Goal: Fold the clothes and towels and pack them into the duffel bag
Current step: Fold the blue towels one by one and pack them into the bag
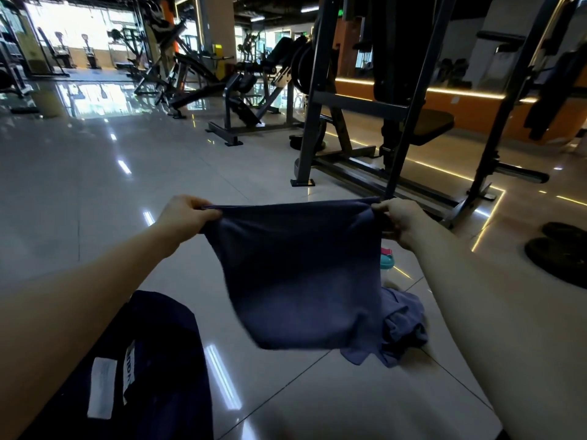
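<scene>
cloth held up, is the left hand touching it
Touching. Head view shows the left hand pinching a top corner of the cloth.

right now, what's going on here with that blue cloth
A person in a gym holds a blue cloth up by its top edge, the left hand pinching one corner and the right hand the other, so it hangs spread above the tiled floor. A dark duffel bag lies at lower left, and a crumpled blue garment lies on the floor to the right. Neither piece is in the bag yet.
</scene>
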A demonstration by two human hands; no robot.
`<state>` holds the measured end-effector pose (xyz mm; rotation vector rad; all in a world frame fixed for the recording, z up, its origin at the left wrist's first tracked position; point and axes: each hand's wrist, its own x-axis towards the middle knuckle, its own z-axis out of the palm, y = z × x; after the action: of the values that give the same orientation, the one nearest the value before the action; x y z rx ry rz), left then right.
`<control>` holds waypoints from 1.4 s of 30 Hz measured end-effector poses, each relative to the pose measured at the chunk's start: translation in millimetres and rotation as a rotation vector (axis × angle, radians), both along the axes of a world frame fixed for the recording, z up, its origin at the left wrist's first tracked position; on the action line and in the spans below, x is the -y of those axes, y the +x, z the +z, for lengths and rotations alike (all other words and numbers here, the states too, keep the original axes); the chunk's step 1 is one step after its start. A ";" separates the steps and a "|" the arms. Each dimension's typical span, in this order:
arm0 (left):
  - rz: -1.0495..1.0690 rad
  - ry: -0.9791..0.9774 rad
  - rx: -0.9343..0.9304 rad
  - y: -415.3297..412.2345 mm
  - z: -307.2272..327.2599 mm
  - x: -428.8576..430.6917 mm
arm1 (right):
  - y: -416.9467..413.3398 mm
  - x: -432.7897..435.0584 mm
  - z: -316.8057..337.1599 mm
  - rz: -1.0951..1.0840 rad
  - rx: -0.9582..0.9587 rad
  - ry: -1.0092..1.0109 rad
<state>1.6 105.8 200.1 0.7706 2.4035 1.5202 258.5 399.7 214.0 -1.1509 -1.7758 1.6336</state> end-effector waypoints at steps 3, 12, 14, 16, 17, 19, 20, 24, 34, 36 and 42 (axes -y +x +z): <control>0.012 0.084 0.025 -2.8 2.8 -3.5 | -4.1 -0.2 -1.6 -0.039 -0.031 0.016; 0.051 0.092 0.088 -21.4 -12.7 6.6 | -1.5 -0.7 -6.5 0.034 0.004 0.071; 0.043 0.069 0.114 -24.5 -15.4 8.7 | 0.3 -0.9 -5.8 0.052 0.031 0.052; 0.026 0.050 0.132 -24.7 -17.5 9.5 | 1.5 -2.4 -5.7 0.071 0.028 0.030; 0.023 0.045 0.140 -23.7 -17.3 10.3 | 2.5 -1.6 -4.5 0.087 0.030 0.020; 0.004 0.020 0.169 -24.4 -16.8 13.9 | 5.7 -3.9 -3.4 0.132 0.046 -0.026; -0.032 -0.010 0.197 -25.3 -16.7 16.7 | 8.1 -5.1 -2.5 0.166 0.065 -0.062; -0.250 -0.227 0.351 -19.7 -22.0 32.6 | 13.1 -4.5 -3.3 0.302 0.255 -0.122; -0.081 -0.199 0.277 -4.2 -68.0 38.5 | 26.7 17.3 -41.0 0.336 0.282 -0.011; -0.165 -0.304 0.308 -0.8 -72.3 49.0 | 33.6 23.7 -44.1 0.379 0.284 -0.021; -0.221 -0.407 0.334 14.3 -76.4 82.0 | 70.3 30.4 -87.2 0.458 0.256 -0.175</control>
<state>16.0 23.8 123.7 0.6112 2.1847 0.9447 328.9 369.4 126.9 -1.1263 -2.2224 2.0084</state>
